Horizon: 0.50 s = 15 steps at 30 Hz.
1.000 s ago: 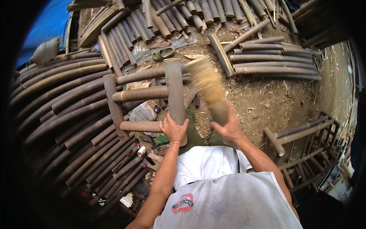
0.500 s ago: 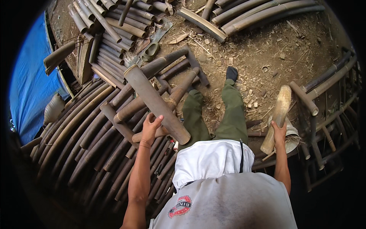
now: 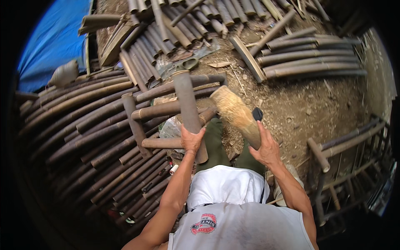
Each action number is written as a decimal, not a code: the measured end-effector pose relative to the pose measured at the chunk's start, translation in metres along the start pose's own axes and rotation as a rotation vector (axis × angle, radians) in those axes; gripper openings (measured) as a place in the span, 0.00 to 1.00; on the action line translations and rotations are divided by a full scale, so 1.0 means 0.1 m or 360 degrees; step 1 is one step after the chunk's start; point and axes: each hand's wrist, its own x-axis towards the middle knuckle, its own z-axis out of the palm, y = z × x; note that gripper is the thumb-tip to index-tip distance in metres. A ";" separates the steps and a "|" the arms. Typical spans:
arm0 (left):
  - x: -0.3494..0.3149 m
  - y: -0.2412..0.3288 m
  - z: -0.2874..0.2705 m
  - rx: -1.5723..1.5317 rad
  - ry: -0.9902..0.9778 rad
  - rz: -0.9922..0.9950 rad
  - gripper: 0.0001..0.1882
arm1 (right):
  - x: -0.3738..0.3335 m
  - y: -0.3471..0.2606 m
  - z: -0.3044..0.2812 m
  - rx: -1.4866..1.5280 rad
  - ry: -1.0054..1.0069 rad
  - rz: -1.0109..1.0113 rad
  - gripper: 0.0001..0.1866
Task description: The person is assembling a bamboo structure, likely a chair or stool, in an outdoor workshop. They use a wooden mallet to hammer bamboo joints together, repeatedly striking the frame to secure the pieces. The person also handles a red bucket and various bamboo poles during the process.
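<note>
My left hand (image 3: 191,139) is closed round the lower part of a thick bamboo crosspiece (image 3: 186,98), thumb on its near side. That crosspiece stands across the end of a bamboo frame (image 3: 160,110), whose round rails run into it and to a second upright piece (image 3: 134,121) on the left. In my right hand (image 3: 267,148) is a short wooden club (image 3: 237,114), gripped at its narrow lower end. Its thick, frayed pale head tilts up to the left, beside the crosspiece and apart from it.
Long bamboo poles (image 3: 83,116) lie stacked at the left. Cut bamboo lengths (image 3: 208,16) and another pile (image 3: 312,58) lie at the far side. A second bamboo frame (image 3: 350,146) stands at the right. A blue tarp (image 3: 54,41) hangs at the far left; wood chips litter the ground.
My right hand has brought the club from the right side up and leftward, close to the crosspiece. My left hand has closed round the crosspiece, which now stands more upright in view.
</note>
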 end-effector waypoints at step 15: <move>-0.36 -0.94 -0.99 -0.0106 -0.0320 -0.0023 0.49 | -0.02 -1.68 1.32 0.0015 -0.0130 -0.0538 0.53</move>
